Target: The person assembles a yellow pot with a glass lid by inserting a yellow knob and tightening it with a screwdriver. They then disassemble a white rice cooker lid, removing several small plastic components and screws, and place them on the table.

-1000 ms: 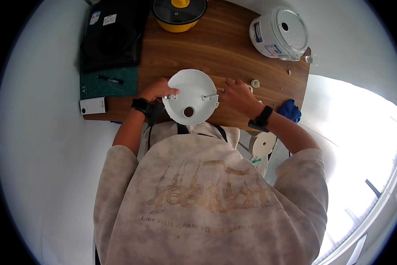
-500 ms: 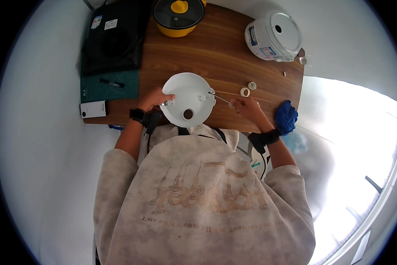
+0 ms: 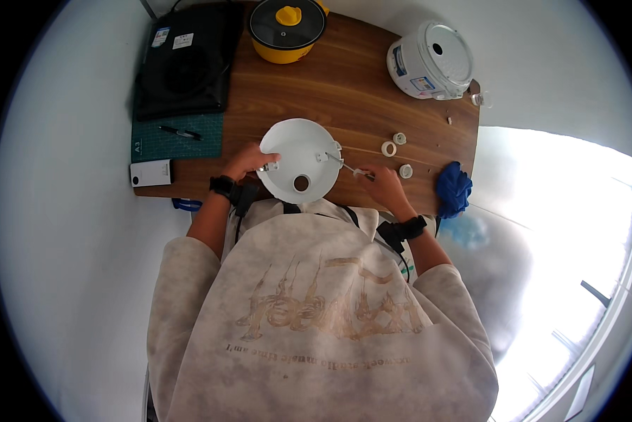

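Observation:
My left hand [image 3: 244, 163] is closed on the left rim of a round white plastic lid [image 3: 295, 144], its thumb resting over the inner face. The lid has a round hole low in its middle. A small bracket [image 3: 321, 157] is set on its right part, near a lug [image 3: 340, 146] on the rim. My right hand [image 3: 384, 188] is closed round the handle of a thin screwdriver [image 3: 344, 164]. Its shaft reaches over the right rim, with the tip close to the bracket; I cannot tell whether it touches.
Right of the lid lie a cream ring [image 3: 389, 149] and small round white parts [image 3: 406, 171]. A blue cloth [image 3: 454, 190] lies at the right edge. Farther back stand a white rice-cooker-like body [image 3: 428, 62] and a yellow pot [image 3: 282, 53]. Left are a cutting mat [image 3: 143, 133], pen [image 3: 179, 132] and white box [image 3: 151, 173].
My right hand has moved left and slightly nearer me, bringing the screwdriver tip from the rim lug in to the bracket. A small white part that it hid now shows. The left hand keeps its hold.

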Tool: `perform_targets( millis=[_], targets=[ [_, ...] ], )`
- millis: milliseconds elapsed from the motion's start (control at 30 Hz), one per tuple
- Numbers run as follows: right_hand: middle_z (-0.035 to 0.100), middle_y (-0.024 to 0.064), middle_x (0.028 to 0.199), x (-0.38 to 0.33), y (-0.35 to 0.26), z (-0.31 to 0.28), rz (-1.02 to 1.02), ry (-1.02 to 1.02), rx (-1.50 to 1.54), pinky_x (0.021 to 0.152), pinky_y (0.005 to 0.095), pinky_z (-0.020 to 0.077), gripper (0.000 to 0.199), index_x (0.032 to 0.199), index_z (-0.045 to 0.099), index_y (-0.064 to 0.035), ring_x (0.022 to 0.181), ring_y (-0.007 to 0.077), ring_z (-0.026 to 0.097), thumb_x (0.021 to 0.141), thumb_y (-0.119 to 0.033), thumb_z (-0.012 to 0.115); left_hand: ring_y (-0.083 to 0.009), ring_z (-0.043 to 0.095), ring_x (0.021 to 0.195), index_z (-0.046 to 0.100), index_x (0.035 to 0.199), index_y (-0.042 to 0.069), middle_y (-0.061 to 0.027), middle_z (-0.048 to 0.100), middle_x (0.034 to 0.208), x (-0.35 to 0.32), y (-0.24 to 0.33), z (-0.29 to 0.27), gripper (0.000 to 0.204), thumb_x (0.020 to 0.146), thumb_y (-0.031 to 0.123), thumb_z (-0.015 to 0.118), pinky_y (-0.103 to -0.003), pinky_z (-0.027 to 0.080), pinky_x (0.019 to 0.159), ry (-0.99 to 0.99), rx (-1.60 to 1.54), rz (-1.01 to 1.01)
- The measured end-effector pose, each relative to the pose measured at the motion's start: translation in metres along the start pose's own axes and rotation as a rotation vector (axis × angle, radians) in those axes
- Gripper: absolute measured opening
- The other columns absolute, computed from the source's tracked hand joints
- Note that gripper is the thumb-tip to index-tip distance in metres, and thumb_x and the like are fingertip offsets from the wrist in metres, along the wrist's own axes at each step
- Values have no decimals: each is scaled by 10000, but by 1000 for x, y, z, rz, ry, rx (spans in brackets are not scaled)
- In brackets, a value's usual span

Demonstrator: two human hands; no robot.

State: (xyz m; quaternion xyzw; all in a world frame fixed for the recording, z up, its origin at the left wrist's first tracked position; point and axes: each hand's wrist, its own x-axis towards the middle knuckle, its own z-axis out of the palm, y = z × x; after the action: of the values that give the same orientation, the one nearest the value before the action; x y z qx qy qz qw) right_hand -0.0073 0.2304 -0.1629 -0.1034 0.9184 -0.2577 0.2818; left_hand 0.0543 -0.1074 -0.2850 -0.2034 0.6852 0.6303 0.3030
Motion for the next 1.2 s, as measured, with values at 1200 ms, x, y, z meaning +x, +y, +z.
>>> perform_targets(
  millis=[1200],
  targets=[
    [689, 162, 827, 32, -51, -14, -192, -137, -313, 712, 493, 516, 202, 883, 747, -130, 800, 394, 655, 856, -263, 597, -189, 691, 763, 695, 1158, 60, -71, 719, 921, -3, 15, 0, 424, 825, 313, 764, -340, 572, 592, -33, 27, -78]
  ],
)
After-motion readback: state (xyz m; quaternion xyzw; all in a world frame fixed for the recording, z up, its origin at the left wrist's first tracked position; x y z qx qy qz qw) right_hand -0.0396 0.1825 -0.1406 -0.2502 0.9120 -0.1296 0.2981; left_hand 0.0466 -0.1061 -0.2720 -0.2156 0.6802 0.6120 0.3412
